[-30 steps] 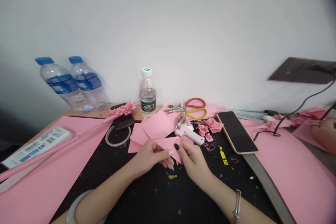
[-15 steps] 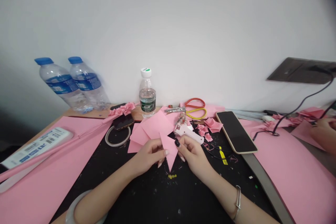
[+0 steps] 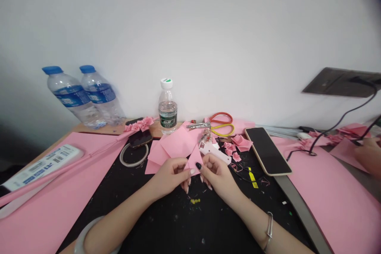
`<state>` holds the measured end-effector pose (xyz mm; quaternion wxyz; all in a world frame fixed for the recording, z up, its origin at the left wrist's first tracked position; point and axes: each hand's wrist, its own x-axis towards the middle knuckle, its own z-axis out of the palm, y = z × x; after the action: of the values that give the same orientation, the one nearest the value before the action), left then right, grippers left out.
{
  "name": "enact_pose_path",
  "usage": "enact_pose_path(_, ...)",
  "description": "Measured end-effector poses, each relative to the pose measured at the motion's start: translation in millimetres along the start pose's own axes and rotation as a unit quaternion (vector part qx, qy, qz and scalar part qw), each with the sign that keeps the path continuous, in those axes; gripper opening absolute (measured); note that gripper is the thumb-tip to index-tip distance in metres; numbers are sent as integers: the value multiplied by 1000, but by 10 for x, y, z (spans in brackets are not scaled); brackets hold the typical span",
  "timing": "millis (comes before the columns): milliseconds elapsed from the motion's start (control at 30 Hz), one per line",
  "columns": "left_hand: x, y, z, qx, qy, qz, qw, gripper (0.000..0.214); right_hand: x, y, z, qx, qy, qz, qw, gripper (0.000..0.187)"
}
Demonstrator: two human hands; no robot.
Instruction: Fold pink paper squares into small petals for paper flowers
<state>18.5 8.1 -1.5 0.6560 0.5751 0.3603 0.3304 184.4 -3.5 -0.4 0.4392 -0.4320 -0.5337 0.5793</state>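
A small folded piece of pink paper [image 3: 195,158] is held over the black mat between both hands, its narrow corner pointing up and away. My left hand [image 3: 174,174] pinches its left side with thumb and fingers. On the right side, my right hand [image 3: 216,174] grips it, a dark-nailed thumb pressed on the paper. Right behind the hands lie pink paper squares [image 3: 177,143] in a loose pile and a pale pink glue gun [image 3: 218,154]. Folded paper flowers [image 3: 230,149] sit to the right of the gun.
Scissors [image 3: 222,123] and a small water bottle [image 3: 168,111] stand by the wall. A phone [image 3: 268,151] lies right, a tape roll [image 3: 133,162] left. Large pink sheets [image 3: 336,190] flank the black mat [image 3: 178,226]. Another person's hand [image 3: 369,154] is at the far right.
The pink paper's lower pointed corner, which hung down between my hands, is now folded up, leaving a shorter shape. My fingers have drawn closer together. The other person's hand shifted slightly.
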Motion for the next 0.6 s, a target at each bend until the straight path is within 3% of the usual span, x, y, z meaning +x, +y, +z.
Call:
enact_pose_path(200, 15, -4, -24, 4, 62, -34, 998, 22, 1, -2, 34, 42, -18, 1, 999, 23)
enact_pose_path(333, 25, -9, -34, -5, 94, -52, 994, 24, -12, 9, 32, -32, -21, 2, 999, 24)
enact_pose_path(467, 30, -9, -25, -2, 96, -73, 993, 25, -16, 33, -27, -119, 58, -85, 988, 30)
enact_pose_path(600, 23, -9, -23, 41, 83, -70, 993, 26, -12, 27, -59, -133, 77, -134, 979, 17)
